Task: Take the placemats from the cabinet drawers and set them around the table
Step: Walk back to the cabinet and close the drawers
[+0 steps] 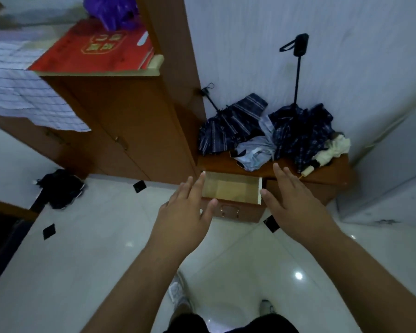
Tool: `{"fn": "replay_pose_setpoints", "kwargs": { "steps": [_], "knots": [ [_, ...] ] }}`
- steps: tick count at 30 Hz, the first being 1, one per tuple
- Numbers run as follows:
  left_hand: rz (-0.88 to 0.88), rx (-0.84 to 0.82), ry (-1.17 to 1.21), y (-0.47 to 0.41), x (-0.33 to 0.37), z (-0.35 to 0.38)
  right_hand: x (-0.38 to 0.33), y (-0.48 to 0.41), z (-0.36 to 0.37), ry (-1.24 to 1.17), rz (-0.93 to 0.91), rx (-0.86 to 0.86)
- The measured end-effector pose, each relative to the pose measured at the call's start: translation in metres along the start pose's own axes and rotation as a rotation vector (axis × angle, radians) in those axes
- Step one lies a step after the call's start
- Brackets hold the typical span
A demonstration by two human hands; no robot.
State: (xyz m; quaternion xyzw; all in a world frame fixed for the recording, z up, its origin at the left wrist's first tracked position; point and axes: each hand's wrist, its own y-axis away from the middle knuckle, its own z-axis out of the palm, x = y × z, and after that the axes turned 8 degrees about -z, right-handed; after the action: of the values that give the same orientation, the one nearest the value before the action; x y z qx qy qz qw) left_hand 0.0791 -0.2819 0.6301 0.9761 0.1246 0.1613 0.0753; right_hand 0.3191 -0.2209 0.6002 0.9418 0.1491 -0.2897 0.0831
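A low brown cabinet (327, 186) stands against the white wall. Its left drawer (231, 191) is pulled out, and the inside looks pale tan; I cannot tell whether a placemat lies in it. My left hand (185, 212) hovers at the drawer's left front corner, fingers apart and holding nothing. My right hand (296, 200) hovers at the drawer's right side, also spread and holding nothing. The drawer front with its metal handle (228, 211) shows between my hands.
Folded dark umbrellas (228, 126) and crumpled cloths (257, 150) cover the cabinet top. A tall brown cupboard (130, 131) stands at left with a red box (94, 49) and purple bag (113, 10) on top. Dark shoes (60, 188) lie on the glossy tiled floor.
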Motion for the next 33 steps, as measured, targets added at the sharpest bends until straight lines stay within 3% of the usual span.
{"fn": "replay_pose_setpoints", "kwargs": {
  "steps": [6,11,19,25,28,33],
  "knots": [
    [0.162,-0.066,-0.029,-0.105,-0.049,0.039,0.009,-0.052,0.07,0.001,0.222,0.066],
    [0.173,-0.098,-0.056,-0.161,-0.074,0.083,0.031,-0.085,0.134,-0.04,0.317,-0.002],
    [0.11,-0.121,0.007,-0.202,-0.093,0.205,0.115,-0.135,0.222,-0.044,0.3,-0.063],
    [0.066,-0.272,-0.032,-0.221,-0.134,0.333,0.174,-0.135,0.328,-0.058,0.314,-0.058],
    [0.07,-0.259,-0.107,-0.234,-0.162,0.394,0.205,-0.131,0.385,-0.043,0.322,-0.08],
    [0.114,-0.194,-0.095,-0.259,-0.203,0.468,0.245,-0.142,0.451,0.108,0.234,0.046]
  ]
}}
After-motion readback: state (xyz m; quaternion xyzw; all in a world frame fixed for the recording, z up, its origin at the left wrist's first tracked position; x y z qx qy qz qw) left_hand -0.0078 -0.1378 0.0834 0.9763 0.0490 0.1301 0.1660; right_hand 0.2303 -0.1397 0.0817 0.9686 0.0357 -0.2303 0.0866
